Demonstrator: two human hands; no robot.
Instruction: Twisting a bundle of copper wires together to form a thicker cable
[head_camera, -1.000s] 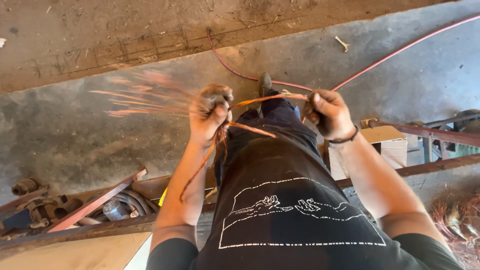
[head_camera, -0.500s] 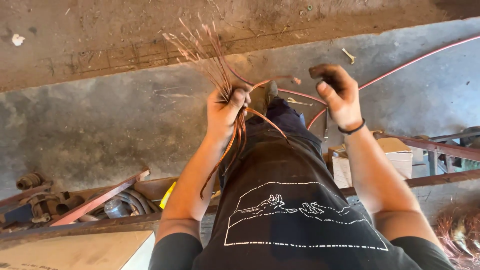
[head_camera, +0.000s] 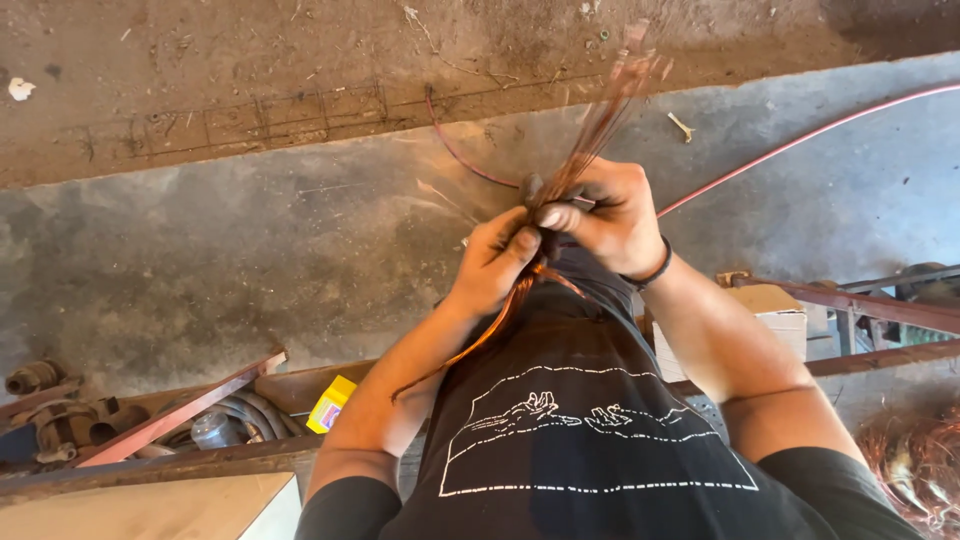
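Head view looks straight down on a person in a black shirt, both hands raised together in front of the chest. Left hand (head_camera: 497, 262) is wrapped around a bundle of copper wires (head_camera: 590, 140), its fingers (head_camera: 520, 248) pressed closed on the strands at the middle of the bundle. Right hand (head_camera: 612, 218) sits touching the left, its fingers curled tight over the same strands just above, a dark band on the wrist. Above the two fists the wire ends fan out and blur against the floor (head_camera: 200, 260); below them a tail of copper hangs down along the left forearm toward the shirt.

On the grey concrete beyond the hands a thin red cable (head_camera: 800, 140) runs off to the upper right. At the lower left lie rusty metal bars (head_camera: 180, 415), some pipe fittings (head_camera: 40, 375) and a small yellow box (head_camera: 330, 403). A pale cardboard box (head_camera: 775, 305) sits to the right of the person, and a tangle of loose copper wire (head_camera: 915, 465) shows at the lower right corner.
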